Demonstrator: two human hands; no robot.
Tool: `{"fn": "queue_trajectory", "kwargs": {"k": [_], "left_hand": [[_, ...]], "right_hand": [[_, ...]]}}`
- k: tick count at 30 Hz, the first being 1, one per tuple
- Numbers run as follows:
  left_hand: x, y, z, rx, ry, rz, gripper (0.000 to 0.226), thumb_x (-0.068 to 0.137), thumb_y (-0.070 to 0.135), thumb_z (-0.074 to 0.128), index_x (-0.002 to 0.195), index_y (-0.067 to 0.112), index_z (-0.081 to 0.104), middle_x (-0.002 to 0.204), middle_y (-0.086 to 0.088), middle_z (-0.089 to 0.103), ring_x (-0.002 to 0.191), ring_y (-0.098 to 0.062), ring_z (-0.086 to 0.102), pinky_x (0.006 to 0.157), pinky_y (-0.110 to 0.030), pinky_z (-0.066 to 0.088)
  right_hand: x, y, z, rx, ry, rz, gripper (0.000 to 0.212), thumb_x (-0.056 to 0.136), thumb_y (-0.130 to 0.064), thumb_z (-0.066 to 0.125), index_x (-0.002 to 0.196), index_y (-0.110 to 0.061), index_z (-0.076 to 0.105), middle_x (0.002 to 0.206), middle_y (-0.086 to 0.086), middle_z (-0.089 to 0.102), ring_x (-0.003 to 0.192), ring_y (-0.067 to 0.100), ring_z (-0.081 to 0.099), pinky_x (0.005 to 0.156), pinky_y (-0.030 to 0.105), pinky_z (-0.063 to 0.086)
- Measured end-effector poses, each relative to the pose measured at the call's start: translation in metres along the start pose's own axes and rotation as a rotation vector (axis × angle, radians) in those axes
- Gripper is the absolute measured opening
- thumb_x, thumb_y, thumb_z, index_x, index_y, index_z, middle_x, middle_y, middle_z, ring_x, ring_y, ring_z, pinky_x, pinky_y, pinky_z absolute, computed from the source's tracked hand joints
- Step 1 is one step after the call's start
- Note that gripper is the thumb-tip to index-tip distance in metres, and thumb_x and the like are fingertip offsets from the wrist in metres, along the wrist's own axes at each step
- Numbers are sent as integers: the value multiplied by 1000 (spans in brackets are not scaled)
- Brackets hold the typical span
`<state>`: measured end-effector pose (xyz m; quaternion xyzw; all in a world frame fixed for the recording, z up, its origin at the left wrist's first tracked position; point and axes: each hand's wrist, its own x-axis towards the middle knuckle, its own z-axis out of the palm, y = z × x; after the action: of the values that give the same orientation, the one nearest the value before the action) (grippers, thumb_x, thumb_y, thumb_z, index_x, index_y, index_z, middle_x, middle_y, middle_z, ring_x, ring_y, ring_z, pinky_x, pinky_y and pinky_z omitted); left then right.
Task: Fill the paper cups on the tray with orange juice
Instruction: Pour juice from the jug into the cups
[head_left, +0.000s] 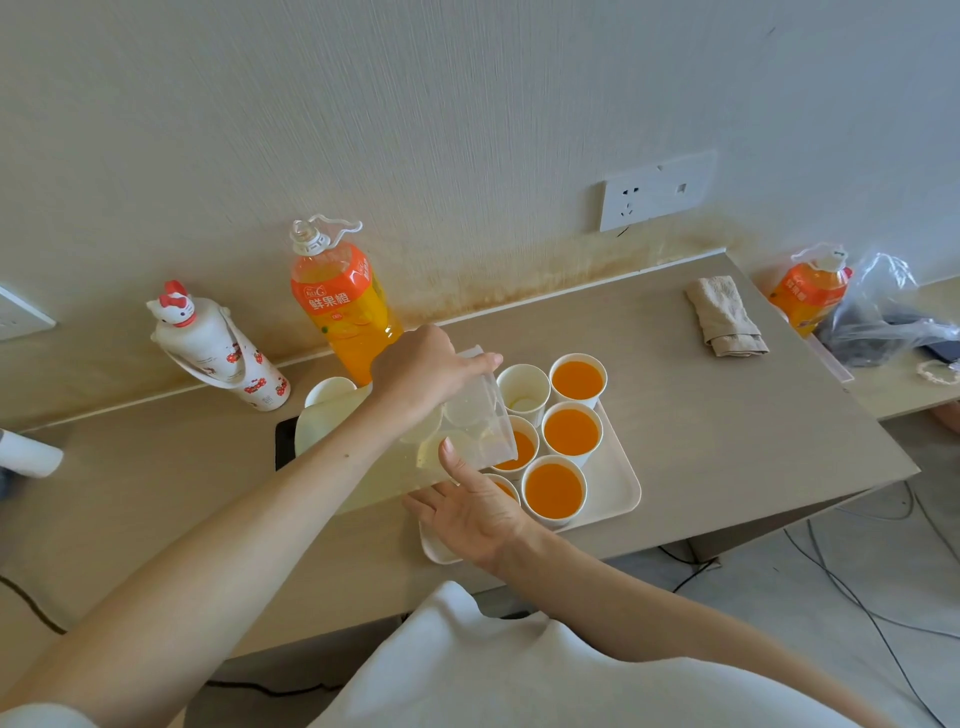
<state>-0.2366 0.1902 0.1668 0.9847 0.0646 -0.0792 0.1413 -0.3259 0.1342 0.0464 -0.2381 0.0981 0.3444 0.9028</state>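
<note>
Left hand (426, 374) grips the tilted clear jug (470, 415), flat right hand (467, 506) props it; the unfilled paper cup (522, 387) stands just beyond its mouth.

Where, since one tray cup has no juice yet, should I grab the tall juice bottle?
Probably the orange-labelled upper body of the juice bottle, coming from the front: it stands upright close to the wall, and the left hand with its clear bag overlaps its base.

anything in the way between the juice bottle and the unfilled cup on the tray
Yes: the left hand, gripping a clear plastic bag, sits between the juice bottle and the unfilled cup in this view.
</note>
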Motion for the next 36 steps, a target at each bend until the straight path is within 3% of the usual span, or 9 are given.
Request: {"fn": "queue_trajectory", "kwargs": {"k": [6,13,24,30,36], "left_hand": [[1,0,0,8,3,16,65,80,66,60,53,15,30,49,3,27,43,-14,28,46,-26,17],[1,5,-2,44,4,14,64,80,66,59,53,14,34,50,3,32,44,-14,31,46,-26,19],[3,11,-1,82,-9,35,63,80,66,58,53,14,35,52,3,34,45,-13,33,46,-26,19],[7,15,2,114,-17,37,63,79,68,57,55,14,39,52,3,38,46,-13,37,46,-26,21],[9,22,4,150,-17,72,63,79,69,57,54,14,39,51,3,38,47,-13,38,46,-26,23]], "right_hand": [[-2,-1,3,-13,-2,-2,100,45,-44,96,132,-20,53,133,10,62,128,27,54,115,44,32],[-3,-2,7,-17,22,6,102,44,-46,96,133,-21,52,134,9,61,123,25,59,98,36,49],[-2,-2,6,8,24,-12,103,39,-47,97,129,-20,55,126,7,66,122,24,58,99,36,49],[-3,-2,5,20,6,-17,101,42,-48,96,130,-19,56,134,9,61,127,26,55,107,38,43],[-4,-3,5,60,14,-16,98,41,-46,97,127,-18,59,134,10,60,129,27,53,103,37,47]]}}
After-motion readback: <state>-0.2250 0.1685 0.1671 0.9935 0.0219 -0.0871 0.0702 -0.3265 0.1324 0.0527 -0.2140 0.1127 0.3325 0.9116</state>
